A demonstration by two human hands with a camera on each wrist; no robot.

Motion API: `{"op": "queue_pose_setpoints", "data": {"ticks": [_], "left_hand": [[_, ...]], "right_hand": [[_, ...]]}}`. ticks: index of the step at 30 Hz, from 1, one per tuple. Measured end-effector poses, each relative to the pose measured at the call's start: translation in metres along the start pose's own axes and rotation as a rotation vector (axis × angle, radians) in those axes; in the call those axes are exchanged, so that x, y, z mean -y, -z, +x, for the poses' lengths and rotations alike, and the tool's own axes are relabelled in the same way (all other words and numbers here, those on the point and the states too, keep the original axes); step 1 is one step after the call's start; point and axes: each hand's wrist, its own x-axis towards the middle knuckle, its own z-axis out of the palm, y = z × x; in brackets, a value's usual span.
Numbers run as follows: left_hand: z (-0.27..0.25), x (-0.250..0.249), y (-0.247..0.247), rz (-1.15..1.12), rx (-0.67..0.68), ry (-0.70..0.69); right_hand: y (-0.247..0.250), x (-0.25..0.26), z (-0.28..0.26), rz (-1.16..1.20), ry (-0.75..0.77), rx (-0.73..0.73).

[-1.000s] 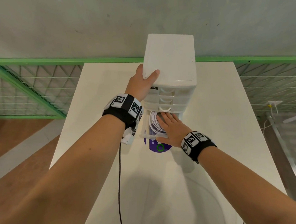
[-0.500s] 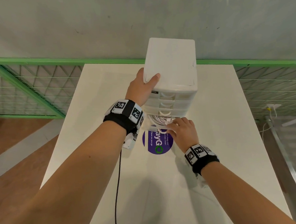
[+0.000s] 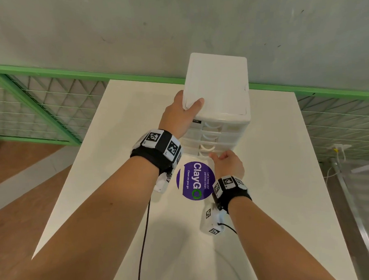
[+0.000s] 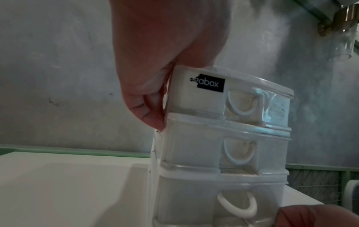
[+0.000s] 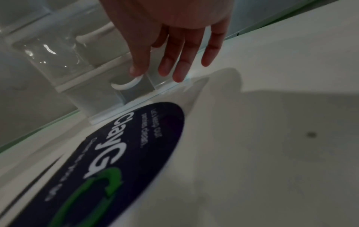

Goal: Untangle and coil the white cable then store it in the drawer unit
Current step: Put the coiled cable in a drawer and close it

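Observation:
The white drawer unit [image 3: 217, 89] stands on the table with all its clear drawers pushed in. My left hand [image 3: 178, 116] grips its top left corner, thumb on the lid and fingers down the side [image 4: 153, 116]. My right hand [image 3: 219, 156] sits at the bottom drawer [image 5: 93, 86], its straight fingers [image 5: 139, 61] touching the drawer front above the white handle [image 5: 126, 83]. The white cable does not show in any view. The right hand's edge shows in the left wrist view [image 4: 310, 218].
A round purple ClayGo sticker [image 3: 195, 181] lies on the white table [image 3: 284, 188] just in front of the unit. A black wrist-camera lead [image 3: 144, 238] hangs off the near edge. Green mesh railing [image 3: 49, 97] and a grey wall stand behind.
The right hand came out of the open bottom drawer, where the coiled white cable lay, and pushed that drawer in. The cable is now out of sight. The left hand kept its grip.

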Motion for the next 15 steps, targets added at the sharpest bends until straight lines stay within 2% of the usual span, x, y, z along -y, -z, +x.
{"op": "queue_pose_setpoints", "data": {"ticks": [4, 11, 15], "left_hand": [[-0.0003, -0.0004, -0.0005, 0.009, 0.0, -0.001], [0.001, 0.0021, -0.0014, 0.011, -0.015, 0.003], [0.0005, 0.0018, -0.0016, 0.006, -0.015, 0.005]], "right_hand": [[-0.0031, -0.0015, -0.001, -0.015, 0.044, -0.027], [-0.0079, -0.0022, -0.0033, 0.014, -0.027, -0.017], [-0.0088, -0.0053, -0.0052, 0.022, 0.04, 0.141]]}}
